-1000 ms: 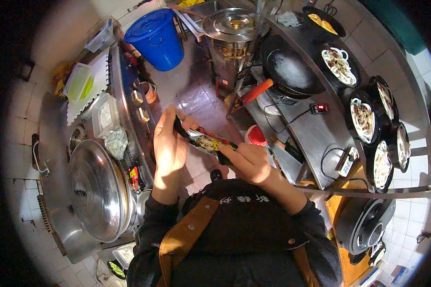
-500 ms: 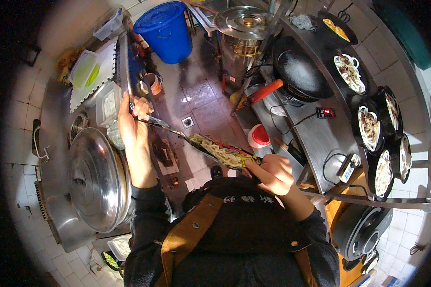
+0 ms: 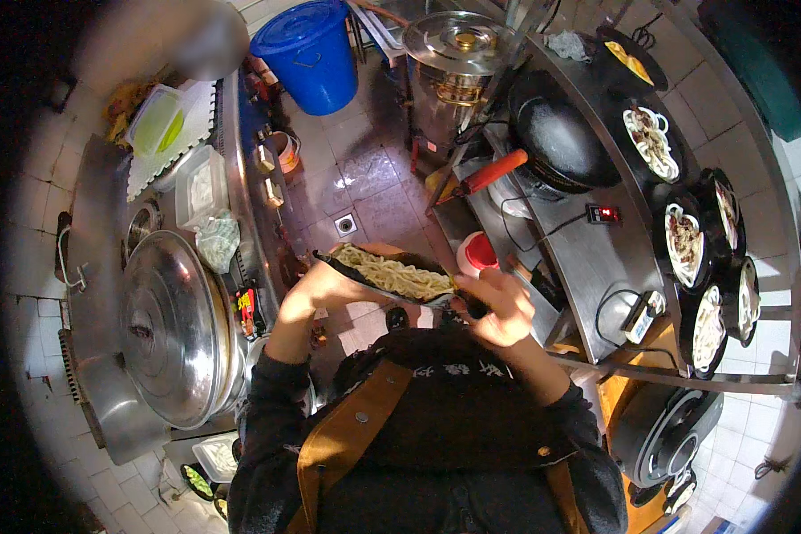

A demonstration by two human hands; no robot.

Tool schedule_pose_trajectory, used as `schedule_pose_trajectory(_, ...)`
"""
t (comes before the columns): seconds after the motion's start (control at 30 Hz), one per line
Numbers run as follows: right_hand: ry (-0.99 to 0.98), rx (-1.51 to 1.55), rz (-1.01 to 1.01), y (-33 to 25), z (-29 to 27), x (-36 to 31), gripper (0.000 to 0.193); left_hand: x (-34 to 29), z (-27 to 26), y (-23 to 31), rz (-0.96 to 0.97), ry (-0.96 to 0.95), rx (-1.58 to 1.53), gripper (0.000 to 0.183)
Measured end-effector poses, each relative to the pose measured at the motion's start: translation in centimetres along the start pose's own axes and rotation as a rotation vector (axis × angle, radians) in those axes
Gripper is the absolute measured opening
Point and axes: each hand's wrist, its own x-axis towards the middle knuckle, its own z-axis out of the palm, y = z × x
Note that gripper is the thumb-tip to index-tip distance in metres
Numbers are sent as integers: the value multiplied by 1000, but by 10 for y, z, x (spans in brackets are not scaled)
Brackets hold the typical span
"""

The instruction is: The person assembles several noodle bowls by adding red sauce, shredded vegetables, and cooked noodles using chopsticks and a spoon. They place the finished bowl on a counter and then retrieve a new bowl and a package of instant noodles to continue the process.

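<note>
A long black dish (image 3: 327, 255) heaped with pale noodles (image 3: 392, 274) is held level in front of my chest. My left hand (image 3: 329, 283) supports it from the left and beneath, with its fingers mostly hidden behind the dish. At the right end, my right hand (image 3: 505, 307) closes around the dish's dark edge, slightly blurred. No toppings show on these noodles.
To the left are a large lidded steel pot (image 3: 165, 329), a clear tub (image 3: 201, 189) and a red-and-yellow packet (image 3: 247, 311). On the right, a steel shelf (image 3: 636, 209) carries several noodle-filled black dishes (image 3: 685, 245) beside a wok (image 3: 561, 129). A blue bucket (image 3: 304, 62) stands ahead.
My left hand has come down and right from the counter side to beneath the dish. The long thin thing it held is gone from it. The dish now sits closer to level.
</note>
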Motion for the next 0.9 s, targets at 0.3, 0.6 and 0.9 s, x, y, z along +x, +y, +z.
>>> schedule_pose_trajectory(0.3,-238,265,204,11,-23,66,29,4,7,11,22,119,127,47)
schedule_pose_trajectory(0.6,-667,183,154,16,-14,78,35,7,19,-13,183,252,224,52)
schedule_pose_trajectory(0.9,-713,218,151,16,-25,91,39,8,23,-37,200,273,197,49)
